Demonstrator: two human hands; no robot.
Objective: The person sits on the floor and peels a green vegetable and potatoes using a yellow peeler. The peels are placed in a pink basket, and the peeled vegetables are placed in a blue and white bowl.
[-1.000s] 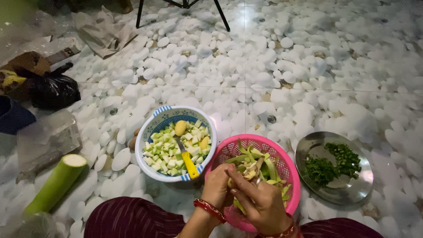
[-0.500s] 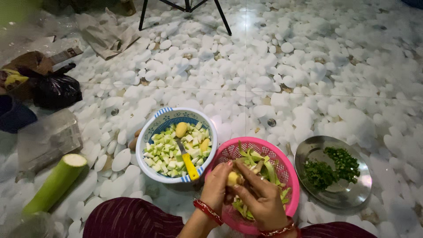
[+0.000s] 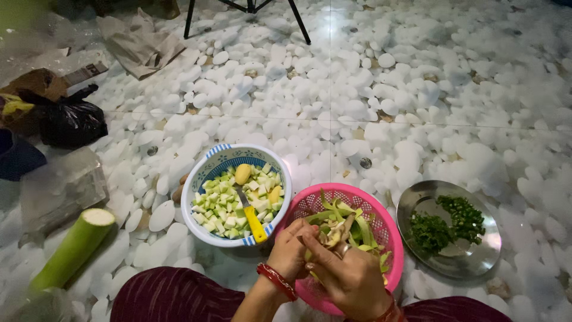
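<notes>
Pale yellow and part-skinned, the small vegetable sits pinched between my two hands, right over the pink basket of green peelings. My left hand curls shut around its lower end; my right hand closes on its top. Just left of them stands a blue-rimmed bowl of diced pieces. The floor is glossy white pebble-patterned tile.

My hands hide whatever small piece they pinch over the pink basket. The frame's edge cuts my right wrist, and the black stand up top.
</notes>
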